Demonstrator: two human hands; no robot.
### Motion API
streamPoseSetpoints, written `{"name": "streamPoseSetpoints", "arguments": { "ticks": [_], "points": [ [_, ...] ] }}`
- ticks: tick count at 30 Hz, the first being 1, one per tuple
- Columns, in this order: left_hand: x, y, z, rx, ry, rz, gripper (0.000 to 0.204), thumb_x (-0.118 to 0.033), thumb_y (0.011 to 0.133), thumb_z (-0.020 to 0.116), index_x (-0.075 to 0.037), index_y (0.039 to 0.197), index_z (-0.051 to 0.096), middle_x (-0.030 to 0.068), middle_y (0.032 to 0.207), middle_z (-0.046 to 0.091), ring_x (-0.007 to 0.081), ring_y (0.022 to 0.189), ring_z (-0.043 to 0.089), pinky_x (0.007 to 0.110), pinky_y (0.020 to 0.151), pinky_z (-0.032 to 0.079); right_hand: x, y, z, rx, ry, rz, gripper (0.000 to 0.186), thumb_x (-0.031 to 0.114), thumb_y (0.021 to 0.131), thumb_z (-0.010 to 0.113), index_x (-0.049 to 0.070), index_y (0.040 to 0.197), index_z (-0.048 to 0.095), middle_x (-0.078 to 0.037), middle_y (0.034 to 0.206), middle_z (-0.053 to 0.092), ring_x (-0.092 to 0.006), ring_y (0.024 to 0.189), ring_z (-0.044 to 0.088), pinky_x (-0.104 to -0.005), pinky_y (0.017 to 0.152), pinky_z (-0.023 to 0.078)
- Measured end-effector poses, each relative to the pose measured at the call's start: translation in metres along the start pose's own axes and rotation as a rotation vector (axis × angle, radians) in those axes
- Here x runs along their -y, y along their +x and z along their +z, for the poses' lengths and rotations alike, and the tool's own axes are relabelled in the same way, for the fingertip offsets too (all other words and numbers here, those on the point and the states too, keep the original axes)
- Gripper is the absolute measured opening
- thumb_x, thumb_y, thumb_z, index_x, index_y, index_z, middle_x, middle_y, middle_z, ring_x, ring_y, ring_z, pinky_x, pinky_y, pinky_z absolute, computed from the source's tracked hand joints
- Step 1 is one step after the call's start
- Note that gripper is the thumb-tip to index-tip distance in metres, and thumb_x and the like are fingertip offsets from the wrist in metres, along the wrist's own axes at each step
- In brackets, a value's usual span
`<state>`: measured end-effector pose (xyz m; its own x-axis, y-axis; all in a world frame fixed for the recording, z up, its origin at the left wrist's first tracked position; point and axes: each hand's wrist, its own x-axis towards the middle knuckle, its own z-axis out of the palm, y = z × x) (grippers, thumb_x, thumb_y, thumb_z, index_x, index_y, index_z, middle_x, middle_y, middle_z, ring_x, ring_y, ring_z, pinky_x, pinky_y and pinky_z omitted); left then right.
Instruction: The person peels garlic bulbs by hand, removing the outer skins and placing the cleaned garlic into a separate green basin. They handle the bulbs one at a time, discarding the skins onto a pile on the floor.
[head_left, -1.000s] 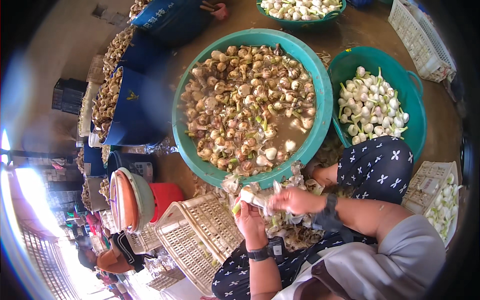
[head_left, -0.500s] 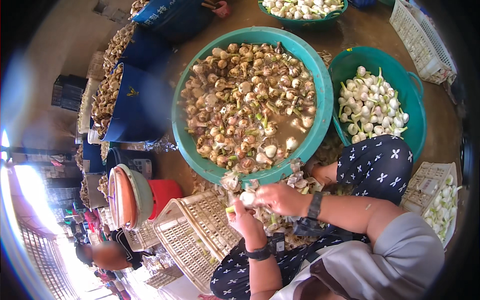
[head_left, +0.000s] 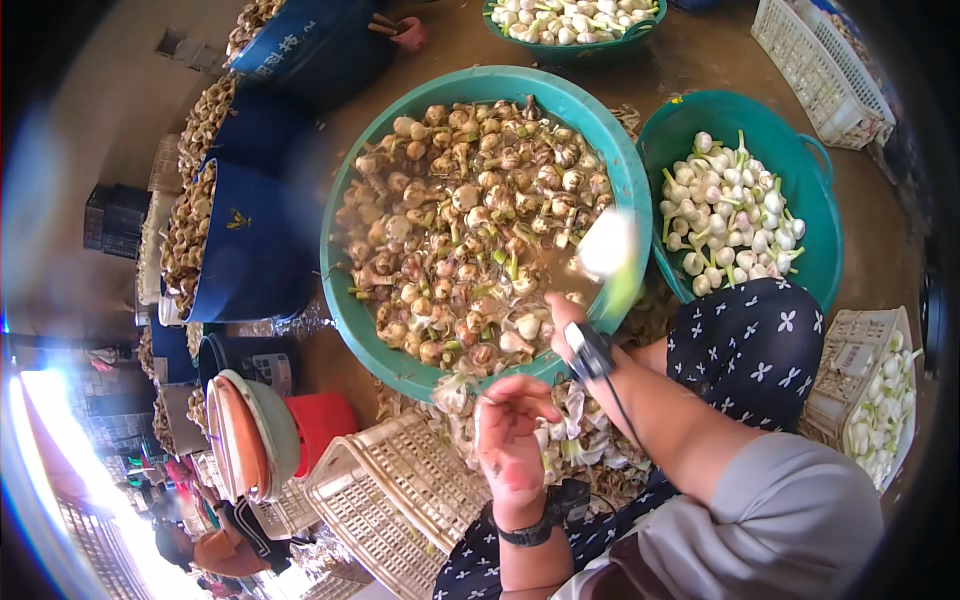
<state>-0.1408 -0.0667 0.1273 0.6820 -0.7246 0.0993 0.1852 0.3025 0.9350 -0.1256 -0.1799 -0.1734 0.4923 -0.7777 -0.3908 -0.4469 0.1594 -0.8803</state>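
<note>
A blurred white garlic bulb with a green stem [head_left: 605, 245] is in the air over the right rim of the teal basin [head_left: 630, 170], which holds brownish, unpeeled bulbs in murky water. My right hand [head_left: 566, 322] reaches to the basin's near right part below that bulb; its fingers are mostly hidden behind the hand and wrist device. Palm up and fingers loosely curled apart, my left hand [head_left: 510, 445] is empty above a heap of peeled skins [head_left: 575, 425]. At the right, a green tub [head_left: 820, 255] holds white peeled bulbs with stems.
Blue bins [head_left: 240, 260] of unpeeled garlic line the left. Stacked bowls [head_left: 285, 435], a red bucket [head_left: 325, 420] and a plastic crate [head_left: 390, 490] are lower left. Crates [head_left: 835, 355] stand at right, another tub [head_left: 570, 55] at top. A co-worker [head_left: 225, 550] is at lower left.
The bulb that was between my hands now flies up and right. My right hand has moved up toward the basin; my left hand has opened and turned palm up.
</note>
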Motion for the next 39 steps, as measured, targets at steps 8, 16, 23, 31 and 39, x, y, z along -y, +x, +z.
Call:
{"name": "streamPoseSetpoints", "arguments": {
  "ticks": [8, 16, 23, 31, 39],
  "points": [
    [0.045, -0.011, -0.086, -0.579, 0.187, -0.396, 0.042, -0.036, 0.093, 0.041, -0.003, 0.118, 0.045, 0.0102, 0.108, 0.053, 0.0154, 0.079, 0.056, 0.026, 0.066, 0.046, 0.018, 0.034, 0.005, -0.081, -0.290, 0.196, 0.018, 0.018, 0.083, 0.049, 0.001, 0.084, 0.054, -0.020, 0.069, 0.058, -0.0304, 0.068, 0.058, -0.0398, 0.062, 0.045],
    [0.071, 0.017, -0.091, -0.535, -0.038, -0.690, 0.045, -0.042, 0.089, 0.047, -0.005, 0.117, 0.048, 0.0050, 0.093, 0.055, 0.0108, 0.064, 0.052, 0.020, 0.050, 0.037, 0.114, -0.126, -0.051, 0.189, -0.230, -0.492, 0.026, 0.022, 0.085, 0.043, 0.005, 0.070, 0.055, -0.016, 0.061, 0.056, -0.0359, 0.060, 0.056, -0.0435, 0.055, 0.044],
    [0.065, -0.014, -0.080, -0.522, 0.239, -0.653, 0.024, -0.026, 0.082, 0.057, -0.006, 0.094, 0.060, -0.0014, 0.069, 0.054, 0.0054, 0.050, 0.045, 0.018, 0.040, 0.029, 0.119, -0.148, -0.065, 0.544, -0.454, -0.696, 0.022, 0.020, 0.076, 0.048, 0.004, 0.062, 0.057, -0.016, 0.066, 0.059, -0.0349, 0.060, 0.057, -0.0437, 0.054, 0.046],
    [0.048, -0.048, -0.105, -0.217, 0.007, -0.441, 0.050, -0.027, 0.082, 0.053, 0.000, 0.124, 0.045, 0.0087, 0.114, 0.052, 0.0179, 0.090, 0.056, 0.028, 0.074, 0.047, 0.128, -0.171, -0.066, 0.803, 0.632, 0.040, 0.022, 0.017, 0.087, 0.050, -0.001, 0.079, 0.059, -0.005, 0.069, 0.060, -0.0155, 0.063, 0.058, -0.0280, 0.057, 0.045],
    [0.022, -0.058, -0.070, 0.261, 1.207, -0.332, 0.060, -0.002, 0.070, 0.067, -0.006, 0.125, 0.045, 0.0201, 0.116, 0.053, 0.0296, 0.102, 0.054, 0.035, 0.089, 0.043, 0.091, -0.142, -0.064, 0.769, 0.334, 0.299, 0.021, 0.018, 0.088, 0.053, 0.001, 0.077, 0.061, 0.000, 0.076, 0.061, -0.0129, 0.069, 0.054, -0.0289, 0.065, 0.043]
  ]
}}
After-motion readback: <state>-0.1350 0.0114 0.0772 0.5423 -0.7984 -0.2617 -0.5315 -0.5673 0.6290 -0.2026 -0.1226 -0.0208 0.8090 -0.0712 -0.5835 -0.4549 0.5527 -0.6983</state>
